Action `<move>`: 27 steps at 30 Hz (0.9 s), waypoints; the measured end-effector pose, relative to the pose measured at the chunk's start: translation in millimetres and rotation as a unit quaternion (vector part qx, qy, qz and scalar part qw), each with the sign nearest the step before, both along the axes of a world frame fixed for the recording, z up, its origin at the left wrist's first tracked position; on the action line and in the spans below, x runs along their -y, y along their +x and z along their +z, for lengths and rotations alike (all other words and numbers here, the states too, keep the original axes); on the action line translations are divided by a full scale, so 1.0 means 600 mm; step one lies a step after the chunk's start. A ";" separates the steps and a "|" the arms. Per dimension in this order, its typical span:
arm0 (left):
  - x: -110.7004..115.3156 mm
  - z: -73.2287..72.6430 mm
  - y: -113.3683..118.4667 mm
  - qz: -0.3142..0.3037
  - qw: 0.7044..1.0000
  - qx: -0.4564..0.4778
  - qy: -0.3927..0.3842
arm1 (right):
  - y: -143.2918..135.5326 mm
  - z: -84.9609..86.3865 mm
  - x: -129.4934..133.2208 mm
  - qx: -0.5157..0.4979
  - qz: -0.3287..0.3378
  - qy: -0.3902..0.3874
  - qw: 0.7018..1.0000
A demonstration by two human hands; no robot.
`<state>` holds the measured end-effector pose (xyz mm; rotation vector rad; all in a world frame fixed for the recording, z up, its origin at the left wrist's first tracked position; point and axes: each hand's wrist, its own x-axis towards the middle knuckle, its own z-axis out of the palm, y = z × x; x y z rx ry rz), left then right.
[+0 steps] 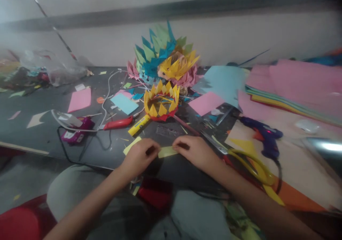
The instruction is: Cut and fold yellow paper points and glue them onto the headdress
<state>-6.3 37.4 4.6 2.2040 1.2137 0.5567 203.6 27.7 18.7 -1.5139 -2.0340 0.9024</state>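
Note:
A small yellow-green paper strip is stretched between my two hands near the table's front edge. My left hand pinches its left end, and my right hand pinches its right end. Another yellow-green paper piece lies just behind my left hand. Beyond my hands stands a ring of folded yellow paper points with a red base. A yellow cutter lies at the ring's left, and a clear ruler lies in front of it.
Yellow-handled scissors and a dark blue glue gun lie at right, near stacked coloured sheets. A red-handled tool and a purple device are at left. A colourful folded-paper piece stands by the wall.

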 end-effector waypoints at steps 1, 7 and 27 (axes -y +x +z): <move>-0.007 -0.003 0.008 -0.029 0.999 -0.009 0.015 | 0.012 -0.003 0.002 0.026 0.018 0.029 0.999; -0.033 -0.019 0.014 -0.170 0.979 -0.043 0.107 | 0.054 -0.027 0.005 0.116 0.160 0.246 0.949; -0.029 0.019 0.004 -0.358 0.885 -0.150 0.256 | 0.092 -0.018 -0.018 0.208 0.344 0.314 0.860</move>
